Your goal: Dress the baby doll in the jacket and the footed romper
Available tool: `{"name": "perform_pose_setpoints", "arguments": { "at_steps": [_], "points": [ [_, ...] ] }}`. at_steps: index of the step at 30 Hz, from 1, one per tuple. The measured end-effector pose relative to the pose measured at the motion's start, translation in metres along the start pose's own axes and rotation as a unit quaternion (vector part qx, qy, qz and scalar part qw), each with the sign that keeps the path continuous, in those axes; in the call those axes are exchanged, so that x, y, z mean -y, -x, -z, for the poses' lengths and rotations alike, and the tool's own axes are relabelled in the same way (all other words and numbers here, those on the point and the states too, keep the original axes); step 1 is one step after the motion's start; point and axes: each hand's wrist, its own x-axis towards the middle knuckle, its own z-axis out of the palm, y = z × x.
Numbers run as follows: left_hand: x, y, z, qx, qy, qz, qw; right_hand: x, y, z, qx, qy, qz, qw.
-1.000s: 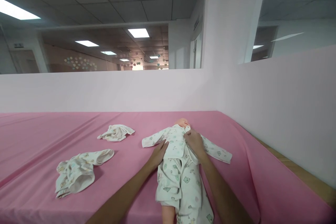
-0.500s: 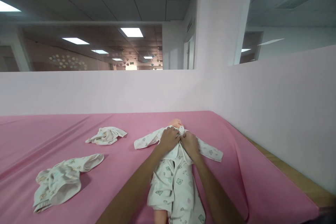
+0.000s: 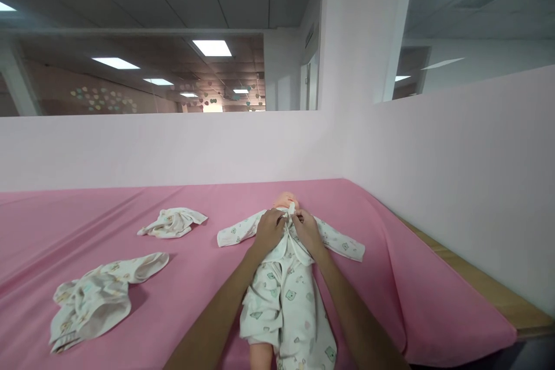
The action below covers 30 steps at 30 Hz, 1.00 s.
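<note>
A doll (image 3: 285, 199) lies on its back, with its head toward the wall. It wears a white printed baby top (image 3: 340, 241) with both sleeves spread out, and matching pants (image 3: 298, 306). One bare lower leg (image 3: 261, 355) shows below a pant leg. My left hand (image 3: 270, 230) pinches the top's front edge just under the doll's neck. Opposite it, my right hand (image 3: 307, 231) grips the other front edge, and the cloth is drawn up between them. My fingers hide whatever fastening is there.
A pink sheet (image 3: 186, 283) covers the surface. To the left lie a crumpled printed garment (image 3: 91, 303) and a smaller one (image 3: 173, 223) behind it. White walls (image 3: 173, 150) with windows rise behind and on the right. A wooden edge (image 3: 477, 277) shows at the right.
Both hands have moved slightly up toward the doll's neck, and the collar cloth between them now stands higher. The view has shifted a little.
</note>
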Motion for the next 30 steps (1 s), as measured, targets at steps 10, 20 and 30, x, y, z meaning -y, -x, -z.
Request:
{"name": "perform_pose_setpoints", "arguments": {
  "at_steps": [10,20,30],
  "points": [
    [-0.005,0.017,0.022,-0.06,0.042,0.035,0.997,0.04,0.033,0.007,0.027,0.174,-0.012,0.984],
    [-0.023,0.042,0.038,0.061,0.013,-0.048,0.997,0.051,0.046,0.015,0.066,0.372,0.015,0.926],
    [-0.014,0.037,0.034,0.02,0.003,-0.067,0.998,0.048,0.038,0.014,0.106,0.005,0.01,0.994]
  ]
}}
